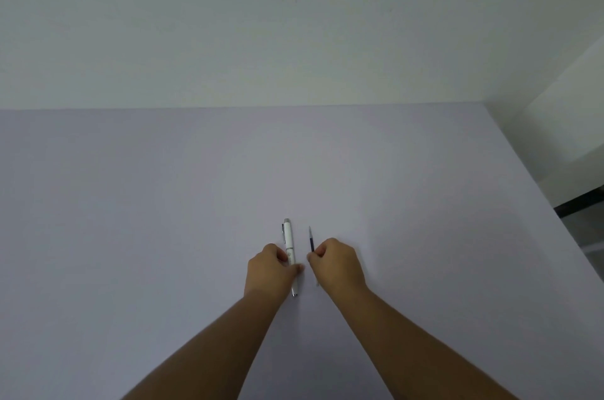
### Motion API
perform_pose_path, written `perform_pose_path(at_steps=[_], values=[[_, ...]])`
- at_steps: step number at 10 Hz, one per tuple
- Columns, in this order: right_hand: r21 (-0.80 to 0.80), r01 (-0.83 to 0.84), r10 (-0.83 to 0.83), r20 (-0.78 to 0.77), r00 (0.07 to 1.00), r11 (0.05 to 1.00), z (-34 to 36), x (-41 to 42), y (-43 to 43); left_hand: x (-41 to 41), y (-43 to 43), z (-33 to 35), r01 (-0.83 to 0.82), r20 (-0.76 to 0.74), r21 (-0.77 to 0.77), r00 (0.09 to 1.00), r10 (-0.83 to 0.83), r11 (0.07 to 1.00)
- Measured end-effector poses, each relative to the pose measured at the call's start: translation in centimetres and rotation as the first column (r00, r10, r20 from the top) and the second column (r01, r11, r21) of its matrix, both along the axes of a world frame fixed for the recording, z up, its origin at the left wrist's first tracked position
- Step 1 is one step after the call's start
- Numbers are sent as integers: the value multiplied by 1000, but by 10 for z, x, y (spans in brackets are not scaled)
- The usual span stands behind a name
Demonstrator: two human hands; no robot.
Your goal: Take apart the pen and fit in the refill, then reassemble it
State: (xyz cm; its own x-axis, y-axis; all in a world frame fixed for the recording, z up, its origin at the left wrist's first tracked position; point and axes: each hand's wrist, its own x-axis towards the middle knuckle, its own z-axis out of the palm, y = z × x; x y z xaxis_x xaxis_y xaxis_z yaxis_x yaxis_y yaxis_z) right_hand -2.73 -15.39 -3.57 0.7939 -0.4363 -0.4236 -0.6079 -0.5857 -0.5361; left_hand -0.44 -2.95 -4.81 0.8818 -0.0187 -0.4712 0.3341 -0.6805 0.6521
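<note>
From the head camera, your left hand (273, 269) is curled around the middle of the white pen (289, 247), thumb and fingers closed on its barrel; the pen lies lengthwise on the pale table (130, 203), clip end far, tip near. Just to its right, your right hand (336, 264) pinches the thin dark refill (311, 241), whose far end points away from you. Both hands sit near the table's middle.

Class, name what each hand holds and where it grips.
Left hand: white pen, around its middle. Right hand: thin dark refill, pinched mid-length.
</note>
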Motion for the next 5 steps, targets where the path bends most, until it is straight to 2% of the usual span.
perform_pose_path(at_steps=[4, 5], values=[[14, 59, -59, 21, 998, 998, -1, -1, -2, 1, 6, 13, 14, -32, 26, 999, -13, 1000], [36, 115, -115, 21, 993, 993, 10, -2, -8, 3, 12, 24, -52, 11, 40, 999, 52, 998]])
